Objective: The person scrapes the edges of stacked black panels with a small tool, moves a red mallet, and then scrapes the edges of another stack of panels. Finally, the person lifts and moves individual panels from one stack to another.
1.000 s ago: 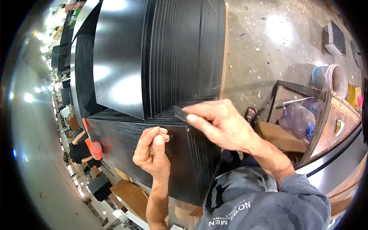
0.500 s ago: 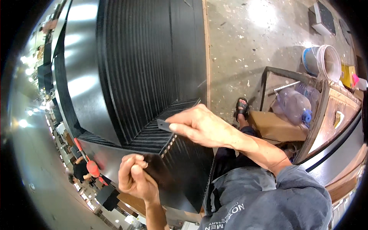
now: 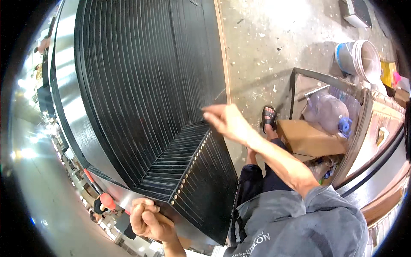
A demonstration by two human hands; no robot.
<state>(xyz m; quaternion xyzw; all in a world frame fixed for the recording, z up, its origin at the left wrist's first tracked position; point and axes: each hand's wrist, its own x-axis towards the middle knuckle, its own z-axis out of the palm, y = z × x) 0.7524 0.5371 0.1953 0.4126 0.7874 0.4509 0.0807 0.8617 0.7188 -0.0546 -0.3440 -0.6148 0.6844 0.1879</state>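
Observation:
A large stack of black panels (image 3: 124,85) stands in front of me, its thin edges side by side in close ridges. A lower stepped section (image 3: 175,156) has a row of small brass-coloured round fittings (image 3: 188,174) along its edge. My right hand (image 3: 231,123) is over the far end of that row, thumb and fingers pinched together; whatever they hold does not show against the black. Beside the near corner of the stack, my left hand (image 3: 150,220) is closed with its fingers curled in, and its contents are hidden.
On my right are an open-fronted cabinet frame (image 3: 355,128), a cardboard box (image 3: 310,139), a clear plastic bottle (image 3: 327,113) and a white bucket (image 3: 359,60). A red-handled tool (image 3: 107,200) lies left of the stack. Speckled concrete floor (image 3: 265,55) stretches beyond.
My right hand has moved away along the row to its far end, uncovering the fittings. The small dark flat piece it held no longer shows. My left hand stays closed near the corner.

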